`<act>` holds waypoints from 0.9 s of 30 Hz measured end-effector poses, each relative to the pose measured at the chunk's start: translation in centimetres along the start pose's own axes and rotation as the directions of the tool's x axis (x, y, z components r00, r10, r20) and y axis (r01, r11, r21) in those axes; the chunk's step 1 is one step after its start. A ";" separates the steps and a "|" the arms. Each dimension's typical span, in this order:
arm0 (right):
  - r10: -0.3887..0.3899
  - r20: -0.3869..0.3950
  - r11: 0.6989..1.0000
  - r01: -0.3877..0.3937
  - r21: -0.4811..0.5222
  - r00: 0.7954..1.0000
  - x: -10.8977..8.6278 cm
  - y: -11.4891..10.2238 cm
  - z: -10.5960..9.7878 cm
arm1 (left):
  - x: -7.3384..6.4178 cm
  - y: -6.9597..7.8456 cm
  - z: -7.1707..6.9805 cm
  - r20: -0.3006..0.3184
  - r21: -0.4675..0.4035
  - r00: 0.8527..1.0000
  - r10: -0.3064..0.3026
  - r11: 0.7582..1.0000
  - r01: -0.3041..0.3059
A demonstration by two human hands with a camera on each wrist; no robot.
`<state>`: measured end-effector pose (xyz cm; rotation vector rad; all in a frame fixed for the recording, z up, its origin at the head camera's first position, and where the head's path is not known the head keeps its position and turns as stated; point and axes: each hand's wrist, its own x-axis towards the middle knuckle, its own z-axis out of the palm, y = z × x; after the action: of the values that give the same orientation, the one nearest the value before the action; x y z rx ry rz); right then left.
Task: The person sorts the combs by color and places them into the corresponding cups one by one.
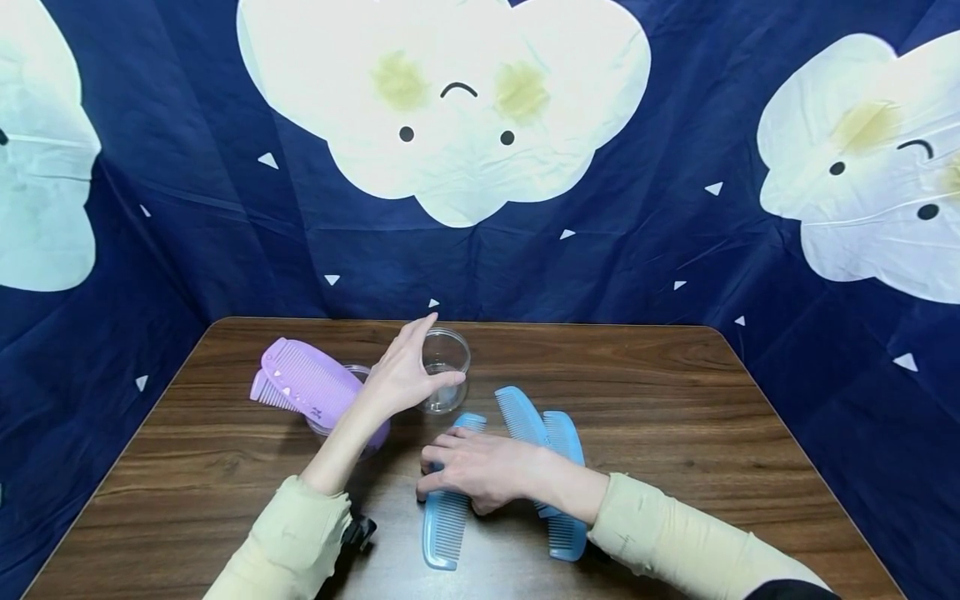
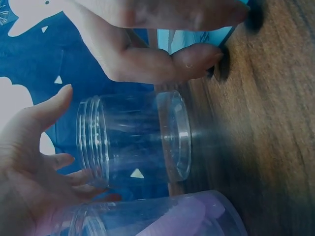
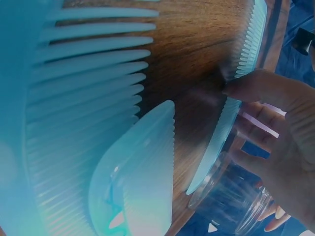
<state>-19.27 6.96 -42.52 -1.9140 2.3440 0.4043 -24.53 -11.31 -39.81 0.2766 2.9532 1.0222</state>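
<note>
A clear empty jar [image 1: 453,354] stands near the back of the table. My left hand [image 1: 405,377] is beside its mouth, thumb and fingers spread wide; in the left wrist view the fingertips are close to the threaded rim of the jar [image 2: 133,140]. My right hand [image 1: 491,467] reaches over a blue comb [image 1: 446,533] lying on the table. Its thumb is on the toothed side and the curled fingers are on the other, gripping the comb at its middle. Two more blue combs, one [image 1: 519,414] overlapping the other [image 1: 565,435], lie under my right wrist.
On the left, a second clear jar [image 2: 229,214] holds purple combs [image 1: 315,379], which lean out of it to the left. Behind the wooden table [image 1: 637,375] hangs a dark blue cloth [image 1: 525,267] with white clouds.
</note>
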 end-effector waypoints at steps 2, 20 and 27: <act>-0.002 -0.008 1.000 0.002 -0.011 1.000 0.0 0.0 0.1 | 0.1 0.1 0.0 0.002 0.012 1.000 -0.007 1.000 0.007; 0.003 -0.020 0.999 -0.003 -0.040 1.000 0.0 0.1 0.3 | 0.6 0.2 0.0 0.020 0.081 0.995 -0.102 0.992 0.100; 0.021 -0.024 1.000 -0.021 0.012 0.999 -0.2 0.3 0.5 | 0.9 0.1 -0.3 0.032 0.087 0.995 -0.092 0.992 0.089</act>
<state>-19.56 7.29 -42.87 -1.9013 2.3782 0.3700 -25.38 -11.30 -39.42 0.1579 2.9512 0.8729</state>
